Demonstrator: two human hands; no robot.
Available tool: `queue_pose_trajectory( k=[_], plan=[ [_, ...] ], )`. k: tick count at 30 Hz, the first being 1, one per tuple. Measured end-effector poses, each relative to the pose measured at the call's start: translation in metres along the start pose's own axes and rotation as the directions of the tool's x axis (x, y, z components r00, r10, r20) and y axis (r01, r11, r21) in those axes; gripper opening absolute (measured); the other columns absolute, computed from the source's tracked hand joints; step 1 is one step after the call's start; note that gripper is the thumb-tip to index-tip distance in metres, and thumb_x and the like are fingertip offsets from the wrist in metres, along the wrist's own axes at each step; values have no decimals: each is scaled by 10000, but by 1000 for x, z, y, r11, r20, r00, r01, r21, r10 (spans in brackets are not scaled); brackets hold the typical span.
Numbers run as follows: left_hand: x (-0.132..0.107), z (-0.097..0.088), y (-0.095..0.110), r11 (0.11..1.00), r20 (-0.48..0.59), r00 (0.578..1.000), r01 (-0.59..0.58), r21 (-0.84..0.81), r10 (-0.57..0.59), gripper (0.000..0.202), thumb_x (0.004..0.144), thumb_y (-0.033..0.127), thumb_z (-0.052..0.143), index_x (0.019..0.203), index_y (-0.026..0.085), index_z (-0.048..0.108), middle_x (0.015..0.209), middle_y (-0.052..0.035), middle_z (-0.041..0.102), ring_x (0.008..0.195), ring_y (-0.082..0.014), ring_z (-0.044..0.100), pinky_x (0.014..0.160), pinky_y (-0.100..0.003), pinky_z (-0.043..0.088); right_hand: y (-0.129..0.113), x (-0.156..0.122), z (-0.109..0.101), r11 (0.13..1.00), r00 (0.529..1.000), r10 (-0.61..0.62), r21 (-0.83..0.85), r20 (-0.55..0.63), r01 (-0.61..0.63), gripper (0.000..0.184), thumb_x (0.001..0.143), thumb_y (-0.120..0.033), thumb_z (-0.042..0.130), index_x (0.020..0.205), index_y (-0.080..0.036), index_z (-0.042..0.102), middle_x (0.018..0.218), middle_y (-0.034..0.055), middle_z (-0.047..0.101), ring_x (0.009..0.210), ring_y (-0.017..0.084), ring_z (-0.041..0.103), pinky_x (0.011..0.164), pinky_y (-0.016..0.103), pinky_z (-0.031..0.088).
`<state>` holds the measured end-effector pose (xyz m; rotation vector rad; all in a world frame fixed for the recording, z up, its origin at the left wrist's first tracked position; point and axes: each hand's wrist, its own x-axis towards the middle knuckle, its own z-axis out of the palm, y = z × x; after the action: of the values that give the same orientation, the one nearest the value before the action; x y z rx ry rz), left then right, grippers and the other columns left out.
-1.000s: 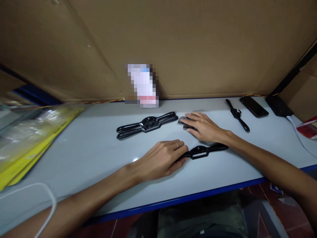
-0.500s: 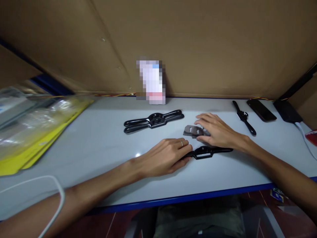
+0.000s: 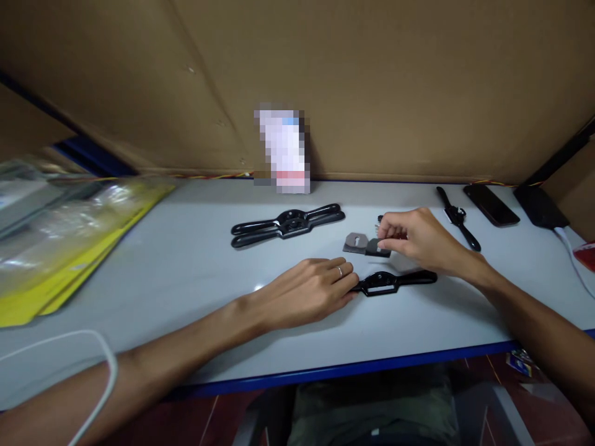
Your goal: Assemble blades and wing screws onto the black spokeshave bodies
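Note:
My left hand (image 3: 320,288), with a ring on one finger, is closed round the left handle of a black spokeshave body (image 3: 382,284) lying on the table. The body's right handle and its slotted middle stay uncovered. Further back, my right hand (image 3: 411,238) has its thumb and fingertips pinched on a dark spokeshave blade (image 3: 375,248). A grey slotted blade (image 3: 356,241) lies just left of it. Partly hidden behind my right fingers are small dark parts that I cannot make out.
Two black spokeshave bodies (image 3: 288,226) lie side by side behind my left hand. Another spokeshave (image 3: 458,218), a phone (image 3: 491,205) and a black device with a cable (image 3: 542,207) are at right. Plastic-wrapped yellow packs (image 3: 88,254) lie at left. Cardboard (image 3: 372,93) stands behind.
My right hand has gone from spread over the blades to a pinch on the dark one, which has shifted from the grey blade. My left hand stays on the spokeshave body.

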<state>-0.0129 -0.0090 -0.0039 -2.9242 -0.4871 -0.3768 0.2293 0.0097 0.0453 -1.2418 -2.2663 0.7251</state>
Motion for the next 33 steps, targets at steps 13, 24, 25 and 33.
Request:
queue_pose_trajectory(
  k=[13,24,25,33],
  plan=[
    [-1,-5,-2,992,-11,996,-83,92,84,246,1051,183,361,910,145,559,751,-12,570,656,-153,512,585,-298,416,3,-3,10,982,939,92,128,332,-141,108,767,-87,703,692,-160,680,631,-31,654,598,99,586,617,248,429],
    [1,-8,-1,992,27,999,-45,120,42,260,1027,204,380,858,165,574,788,-33,587,703,-171,545,602,-305,433,7,-4,13,988,943,17,137,331,-65,131,785,-57,649,763,-158,729,701,-8,703,628,104,611,645,244,445],
    [0,-7,-1,991,30,999,-41,127,37,257,1026,207,379,869,164,578,795,-35,588,708,-173,547,604,-305,436,6,-4,14,989,945,16,134,326,-64,132,785,-57,647,763,-157,730,695,-10,698,622,102,603,641,244,439],
    [-1,-8,0,994,55,998,-20,110,14,290,1051,296,360,960,153,596,843,-43,601,703,-175,561,600,-307,445,2,0,-5,996,999,39,-75,15,-38,278,906,-255,602,642,-169,611,578,-39,534,565,100,445,594,274,322]
  ],
)
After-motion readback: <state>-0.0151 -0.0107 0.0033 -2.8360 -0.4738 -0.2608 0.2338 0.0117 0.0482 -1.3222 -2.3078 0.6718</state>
